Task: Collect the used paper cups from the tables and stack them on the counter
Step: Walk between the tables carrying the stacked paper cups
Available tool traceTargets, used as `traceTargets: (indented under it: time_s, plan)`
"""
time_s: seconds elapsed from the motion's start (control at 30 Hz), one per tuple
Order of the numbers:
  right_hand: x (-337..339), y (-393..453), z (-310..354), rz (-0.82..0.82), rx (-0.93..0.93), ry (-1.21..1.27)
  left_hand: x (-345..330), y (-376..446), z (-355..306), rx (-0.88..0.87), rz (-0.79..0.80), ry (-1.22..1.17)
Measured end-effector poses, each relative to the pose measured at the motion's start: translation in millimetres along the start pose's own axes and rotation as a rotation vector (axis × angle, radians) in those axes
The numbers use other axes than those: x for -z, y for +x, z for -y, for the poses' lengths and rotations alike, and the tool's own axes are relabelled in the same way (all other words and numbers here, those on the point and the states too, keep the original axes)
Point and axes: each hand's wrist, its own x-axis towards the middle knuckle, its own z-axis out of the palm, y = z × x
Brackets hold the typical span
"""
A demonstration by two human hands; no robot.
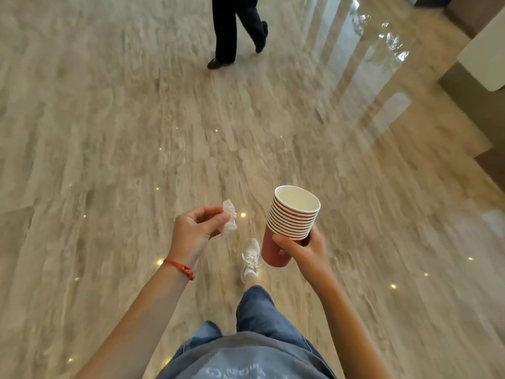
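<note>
A polished, beige veined stone floor (114, 138) bears the wearer's white sneaker (250, 255) and another person's black shoes (216, 62).

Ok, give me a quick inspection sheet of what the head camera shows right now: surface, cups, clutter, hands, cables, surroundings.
Surface: glossy marble-pattern floor underfoot; no table in view.
Job's things: stack of red paper cups, nested, tilted, top cup looks empty.
Clutter: crumpled white tissue, carried, not on the floor.
Grips: left hand pinches the tissue with its fingertips; right hand holds the cup stack low on its side.
Cables: nothing seen.
Surroundings: another person's dark trousers and shoes ahead, mid-step; pale block with a brown base at right, possibly a counter; wearer's white sneaker forward.
</note>
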Motion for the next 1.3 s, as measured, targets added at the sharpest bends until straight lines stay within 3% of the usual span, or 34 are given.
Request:
traceTargets:
  time_s: [0.57, 1.0, 1.3]
  plan:
    - [9, 415, 136, 0.04, 0.059, -0.008, -129, 354, -182, -0.032, -0.015, -0.031]
    - [-8, 732, 237, -0.059, 0.073, 0.016, -201, 671, -337, -0.063, 0.051, -0.001]
    - [9, 922, 265, -0.098, 0.046, 0.044, -281, 842, -391, 0.004, 0.105, 0.021]
